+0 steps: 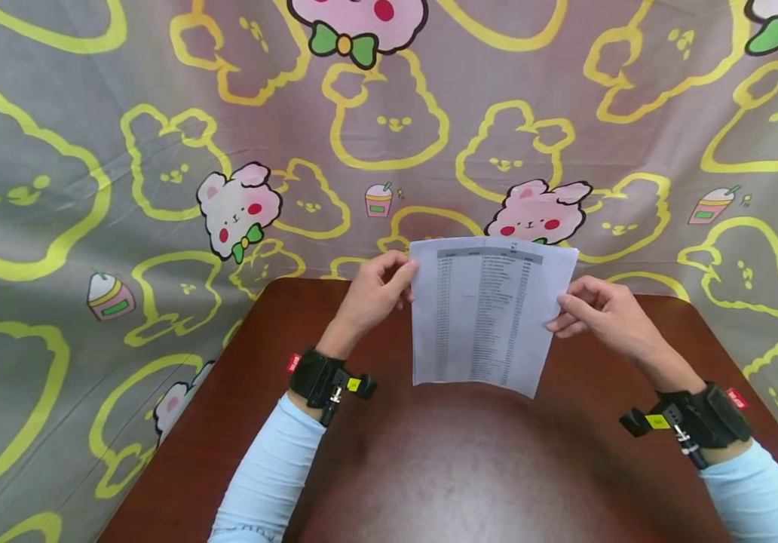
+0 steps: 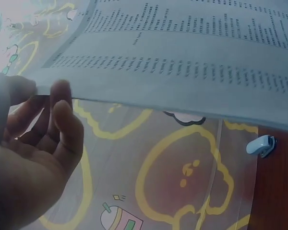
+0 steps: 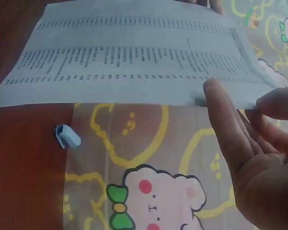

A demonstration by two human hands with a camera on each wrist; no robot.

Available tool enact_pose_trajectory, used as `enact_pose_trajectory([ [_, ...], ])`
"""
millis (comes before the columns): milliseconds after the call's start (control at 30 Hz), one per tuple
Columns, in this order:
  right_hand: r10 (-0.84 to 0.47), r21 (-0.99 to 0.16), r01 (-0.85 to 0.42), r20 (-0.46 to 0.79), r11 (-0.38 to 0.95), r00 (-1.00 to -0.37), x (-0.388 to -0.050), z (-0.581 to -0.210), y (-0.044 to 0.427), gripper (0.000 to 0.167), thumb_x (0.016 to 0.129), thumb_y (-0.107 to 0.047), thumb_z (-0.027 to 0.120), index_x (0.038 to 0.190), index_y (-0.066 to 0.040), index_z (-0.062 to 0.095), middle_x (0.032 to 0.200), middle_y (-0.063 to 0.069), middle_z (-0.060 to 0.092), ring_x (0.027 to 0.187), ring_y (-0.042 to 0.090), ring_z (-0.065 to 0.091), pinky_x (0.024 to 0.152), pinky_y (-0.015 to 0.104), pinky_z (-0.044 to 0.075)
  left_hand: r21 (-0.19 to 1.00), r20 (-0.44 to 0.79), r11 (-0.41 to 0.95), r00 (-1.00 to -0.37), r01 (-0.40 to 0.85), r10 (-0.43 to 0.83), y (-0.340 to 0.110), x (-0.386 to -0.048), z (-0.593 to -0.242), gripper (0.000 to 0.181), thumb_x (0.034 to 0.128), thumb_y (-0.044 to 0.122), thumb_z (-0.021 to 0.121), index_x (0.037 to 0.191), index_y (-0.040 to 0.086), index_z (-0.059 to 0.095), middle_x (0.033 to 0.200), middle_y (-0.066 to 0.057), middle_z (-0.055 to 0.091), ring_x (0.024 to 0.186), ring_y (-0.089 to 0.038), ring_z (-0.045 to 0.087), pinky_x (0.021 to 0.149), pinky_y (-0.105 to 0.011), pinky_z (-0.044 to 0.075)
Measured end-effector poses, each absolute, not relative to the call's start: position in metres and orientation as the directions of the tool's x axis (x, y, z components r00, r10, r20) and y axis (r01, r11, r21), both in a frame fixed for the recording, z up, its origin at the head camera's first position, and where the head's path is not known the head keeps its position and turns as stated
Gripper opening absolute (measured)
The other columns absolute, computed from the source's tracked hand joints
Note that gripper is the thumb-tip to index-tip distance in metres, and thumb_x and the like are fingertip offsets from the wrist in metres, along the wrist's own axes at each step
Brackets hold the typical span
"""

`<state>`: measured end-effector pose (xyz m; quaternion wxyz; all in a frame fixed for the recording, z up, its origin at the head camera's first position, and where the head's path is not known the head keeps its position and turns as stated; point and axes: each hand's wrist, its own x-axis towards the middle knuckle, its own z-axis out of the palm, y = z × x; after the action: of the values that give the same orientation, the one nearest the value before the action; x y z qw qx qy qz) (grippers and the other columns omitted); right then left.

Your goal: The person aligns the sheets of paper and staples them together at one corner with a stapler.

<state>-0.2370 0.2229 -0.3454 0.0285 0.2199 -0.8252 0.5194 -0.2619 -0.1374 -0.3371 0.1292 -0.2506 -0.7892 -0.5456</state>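
Note:
A sheaf of printed paper is held up over the table, its face with columns of small text towards me. My left hand pinches its left edge near the top corner. Partway down the opposite edge, my right hand pinches it between thumb and fingers. The sheets bow slightly between the two hands. A small pale stapler lies near the table's far edge, apart from both hands. The right wrist view also has this stapler; in the head view the paper hides it.
The dark red-brown table has rounded far corners. Behind it hangs a grey curtain printed with yellow bear outlines and pink rabbits. Black straps with small devices circle the left wrist and the right wrist.

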Motion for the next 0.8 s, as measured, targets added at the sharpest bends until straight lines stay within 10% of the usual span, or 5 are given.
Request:
enact_pose_trajectory([
  [533, -0.367, -0.851, -0.38, 0.245, 0.362, -0.897, -0.244, -0.366, 0.211, 0.028, 0.096, -0.023, 0.063, 0.112, 0.0, 0.059, 0.101, 0.023, 0.07, 0.081, 0.027, 0.075, 0.072, 0.028, 0.059, 0.84, 0.456, 0.232, -0.869, 0.491, 0.191, -0.134, -0.259, -0.357, 0.021, 0.1002, 0.015, 0.055, 0.106, -0.004, 0.061, 0.077, -0.029, 0.057, 0.056, -0.014, 0.052, 0.053, -0.026, 0.044],
  [800, -0.358, -0.84, -0.368, 0.226, 0.4, -0.906, -0.244, -0.366, 0.206, 0.031, 0.096, -0.023, 0.063, 0.115, 0.001, 0.059, 0.102, 0.024, 0.069, 0.074, 0.022, 0.074, 0.069, 0.029, 0.059, 0.841, 0.465, 0.218, -0.868, 0.494, 0.172, -0.133, -0.262, -0.367, 0.022, 0.0967, 0.021, 0.062, 0.113, 0.006, 0.062, 0.082, -0.01, 0.055, 0.062, -0.016, 0.057, 0.054, -0.024, 0.045],
])
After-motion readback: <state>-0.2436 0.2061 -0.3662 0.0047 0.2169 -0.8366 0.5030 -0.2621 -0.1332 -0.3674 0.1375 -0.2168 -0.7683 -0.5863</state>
